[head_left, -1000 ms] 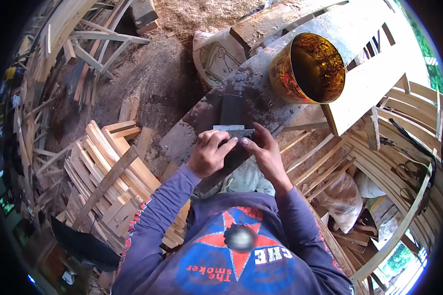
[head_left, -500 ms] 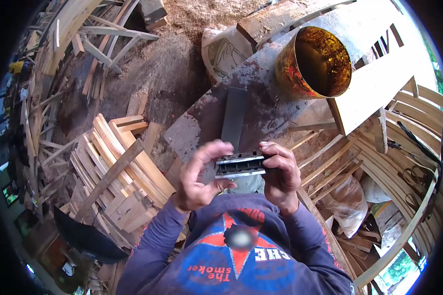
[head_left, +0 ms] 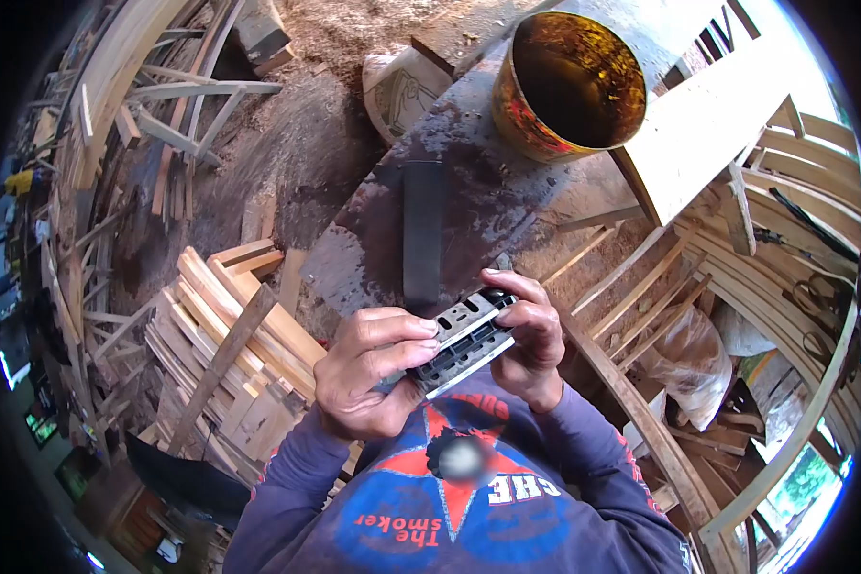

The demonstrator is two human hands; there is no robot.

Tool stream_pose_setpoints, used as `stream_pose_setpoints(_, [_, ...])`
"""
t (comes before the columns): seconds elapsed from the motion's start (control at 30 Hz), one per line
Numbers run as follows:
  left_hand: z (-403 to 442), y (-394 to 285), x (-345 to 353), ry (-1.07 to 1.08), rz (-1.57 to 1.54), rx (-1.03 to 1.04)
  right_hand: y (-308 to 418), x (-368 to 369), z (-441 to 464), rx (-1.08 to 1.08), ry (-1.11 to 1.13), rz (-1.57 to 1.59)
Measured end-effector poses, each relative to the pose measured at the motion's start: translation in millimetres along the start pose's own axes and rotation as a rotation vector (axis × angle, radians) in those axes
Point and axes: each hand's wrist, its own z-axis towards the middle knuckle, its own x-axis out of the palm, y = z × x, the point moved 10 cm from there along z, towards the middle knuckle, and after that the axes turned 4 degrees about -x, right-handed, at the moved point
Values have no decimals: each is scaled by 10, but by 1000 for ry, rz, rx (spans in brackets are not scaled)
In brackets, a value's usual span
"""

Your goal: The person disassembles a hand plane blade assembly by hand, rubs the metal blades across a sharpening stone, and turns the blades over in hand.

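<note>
Between my two hands is a slotted metal holder (head_left: 466, 350) with a bright straight edge along its near side, perhaps a planer blade in its clamp. My left hand (head_left: 373, 373) grips its left end, thumb below and fingers over the top. At the other end, the fingers and thumb of my right hand (head_left: 528, 340) close on a dark round knob. The holder slants, its right end farther from my body. Just beyond it, a dark flat bar like a sharpening stone (head_left: 423, 230) lies lengthwise on a wet, stained board (head_left: 368, 225).
A stained bucket (head_left: 536, 134) with dark liquid stands on the board's far part. Stacked wood strips (head_left: 225, 316) lean at the left. Long slats (head_left: 641, 316) and a clear plastic bag (head_left: 689, 368) are at the right. Sawdust (head_left: 330, 72) covers the ground.
The metal holder has gone from nearly level to slanted, its right end swinging away from my body. My left fingers have come down onto it. The view has shifted slightly.
</note>
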Motion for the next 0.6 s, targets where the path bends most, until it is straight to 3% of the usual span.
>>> stream_pose_setpoints(0.5, [28, 144, 143, -9, -144, -63, 137, -195, 11, -61, 21, -126])
stream_pose_setpoints(0.6, [39, 144, 141, -7, -139, -56, 183, -210, 49, -12, 34, -3])
